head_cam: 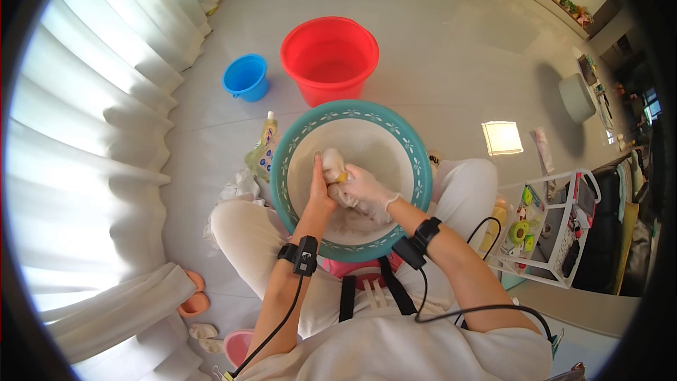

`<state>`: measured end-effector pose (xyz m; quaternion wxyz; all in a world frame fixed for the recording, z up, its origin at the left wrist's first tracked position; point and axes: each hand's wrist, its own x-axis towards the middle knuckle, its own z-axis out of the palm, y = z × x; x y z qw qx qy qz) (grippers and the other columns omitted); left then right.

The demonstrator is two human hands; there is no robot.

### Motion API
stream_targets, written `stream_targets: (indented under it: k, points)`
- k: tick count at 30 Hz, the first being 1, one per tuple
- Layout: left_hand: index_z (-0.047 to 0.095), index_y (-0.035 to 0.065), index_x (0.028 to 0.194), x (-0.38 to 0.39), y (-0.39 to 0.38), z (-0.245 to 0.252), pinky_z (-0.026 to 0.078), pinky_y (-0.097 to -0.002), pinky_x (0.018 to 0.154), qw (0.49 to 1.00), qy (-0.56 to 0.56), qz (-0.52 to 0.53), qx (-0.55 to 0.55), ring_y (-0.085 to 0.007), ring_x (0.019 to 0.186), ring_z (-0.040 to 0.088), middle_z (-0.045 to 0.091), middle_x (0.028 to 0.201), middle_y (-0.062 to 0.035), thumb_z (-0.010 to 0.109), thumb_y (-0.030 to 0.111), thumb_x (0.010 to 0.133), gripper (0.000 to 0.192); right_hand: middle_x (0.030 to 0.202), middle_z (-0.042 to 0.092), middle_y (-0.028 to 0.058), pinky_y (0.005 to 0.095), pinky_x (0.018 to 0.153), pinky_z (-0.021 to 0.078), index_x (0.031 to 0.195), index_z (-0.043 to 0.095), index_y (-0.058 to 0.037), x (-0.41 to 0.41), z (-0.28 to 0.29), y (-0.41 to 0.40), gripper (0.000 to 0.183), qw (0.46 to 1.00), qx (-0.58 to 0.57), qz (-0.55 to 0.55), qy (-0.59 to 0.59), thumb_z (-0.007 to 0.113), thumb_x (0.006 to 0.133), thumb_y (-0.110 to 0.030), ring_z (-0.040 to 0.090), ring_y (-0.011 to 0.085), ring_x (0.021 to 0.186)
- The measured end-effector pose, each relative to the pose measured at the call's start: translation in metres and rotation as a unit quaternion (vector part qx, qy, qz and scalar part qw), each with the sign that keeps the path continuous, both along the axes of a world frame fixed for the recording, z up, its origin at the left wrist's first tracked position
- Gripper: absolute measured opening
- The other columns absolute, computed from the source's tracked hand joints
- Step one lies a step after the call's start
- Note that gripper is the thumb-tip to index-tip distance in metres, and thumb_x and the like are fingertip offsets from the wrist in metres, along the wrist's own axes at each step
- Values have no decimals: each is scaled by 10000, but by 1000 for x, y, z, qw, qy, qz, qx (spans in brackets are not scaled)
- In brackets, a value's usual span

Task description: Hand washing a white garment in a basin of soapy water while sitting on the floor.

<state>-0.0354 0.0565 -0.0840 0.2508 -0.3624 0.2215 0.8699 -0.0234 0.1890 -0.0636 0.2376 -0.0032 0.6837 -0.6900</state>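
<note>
A teal-rimmed basin (290, 132) with a white inside and a flower pattern stands before me between my knees, with cloudy water in it. Over the basin, my right hand (365, 188), in a thin clear glove, grips a bunched white cloth (333, 161) that has a small yellow part. My left hand (320, 182) is pressed against the cloth's left side, its fingers pointing away from me. The cloth's lower part hangs towards the water beneath my right hand. Both wrists wear black strapped devices with cables.
Beyond the basin stand a red bucket (309, 90) and a smaller blue bucket (253, 92). A detergent pouch (262, 151) and white fabric (238, 188) lie at the left. A white rolling cart (555, 262) is at the right; white curtains (106, 116) hang at the left.
</note>
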Motion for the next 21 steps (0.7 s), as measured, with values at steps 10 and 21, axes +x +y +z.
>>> stream_targets:
  k: [10,21]
  points:
    - [539,80,1176,34,21,14,490,-449,861,988,112,28,101,-287,1017,581,597,1117,-107,474,496,906,500,881,603,95,382,665,483,844,648,-74,35,60,-27,186,846,325,-40,421,661,754,-237,590,304,739]
    - [478,4,1213,22,-2,14,539,-396,764,969,111,-112,-189,-265,962,615,562,1139,-161,585,274,889,435,955,622,180,437,747,476,878,645,-45,-34,-4,25,289,832,539,18,131,551,800,-307,597,365,830]
